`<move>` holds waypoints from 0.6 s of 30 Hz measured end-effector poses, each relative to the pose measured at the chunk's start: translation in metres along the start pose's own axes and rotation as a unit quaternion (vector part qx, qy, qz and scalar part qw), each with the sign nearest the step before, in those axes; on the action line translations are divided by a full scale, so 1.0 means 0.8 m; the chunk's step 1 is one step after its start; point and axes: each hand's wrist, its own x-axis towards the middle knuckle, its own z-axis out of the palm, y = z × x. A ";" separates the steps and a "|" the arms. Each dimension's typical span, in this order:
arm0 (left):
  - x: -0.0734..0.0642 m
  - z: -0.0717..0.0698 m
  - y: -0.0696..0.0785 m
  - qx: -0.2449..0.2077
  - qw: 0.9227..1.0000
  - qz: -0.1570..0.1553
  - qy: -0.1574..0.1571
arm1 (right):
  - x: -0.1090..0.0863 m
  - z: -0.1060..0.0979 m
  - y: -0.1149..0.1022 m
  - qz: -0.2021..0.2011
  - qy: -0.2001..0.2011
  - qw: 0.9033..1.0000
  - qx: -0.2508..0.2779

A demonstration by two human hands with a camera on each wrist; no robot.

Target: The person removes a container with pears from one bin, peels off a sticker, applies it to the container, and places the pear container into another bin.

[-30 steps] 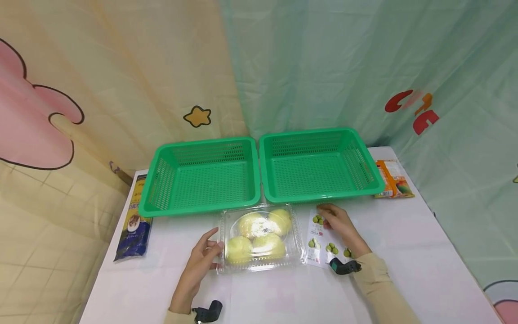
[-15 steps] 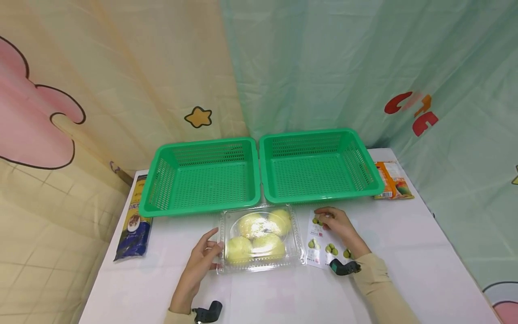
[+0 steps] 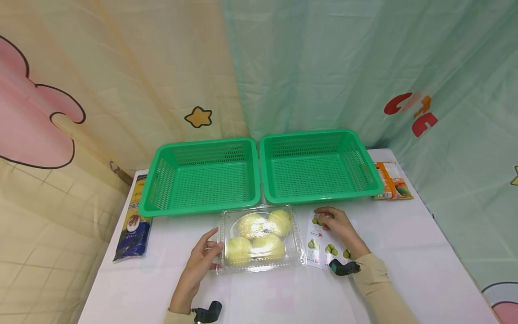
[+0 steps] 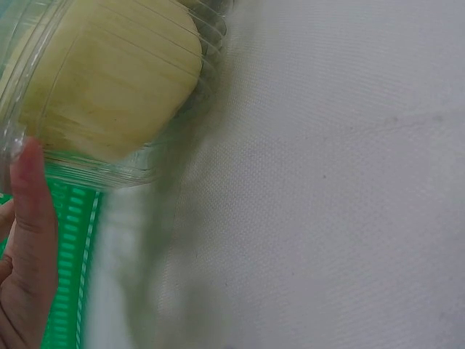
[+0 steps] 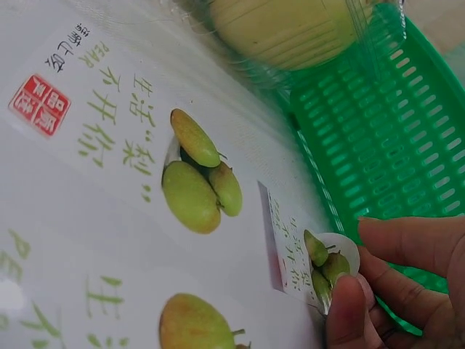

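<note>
Right hand pinches a tilted label, thumb to finger; left hand, half-curled, grips the clear container; its long axis runs left to right.

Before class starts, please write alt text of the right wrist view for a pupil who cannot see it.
A right hand pinches the curled edge of a pear-printed sticker at a white sheet showing more printed pears. Beyond it, a clear plastic container holds a pale yellow fruit next to a green perforated basket.
</note>
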 end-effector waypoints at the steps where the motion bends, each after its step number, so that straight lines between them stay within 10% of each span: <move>1: 0.000 0.000 0.000 0.000 1.000 0.000 0.001 | 0.000 0.000 0.000 -0.002 0.000 1.000 -0.002; 18: 0.000 0.001 0.000 0.003 1.000 -0.001 0.003 | 0.001 0.000 -0.001 -0.011 0.008 1.000 -0.004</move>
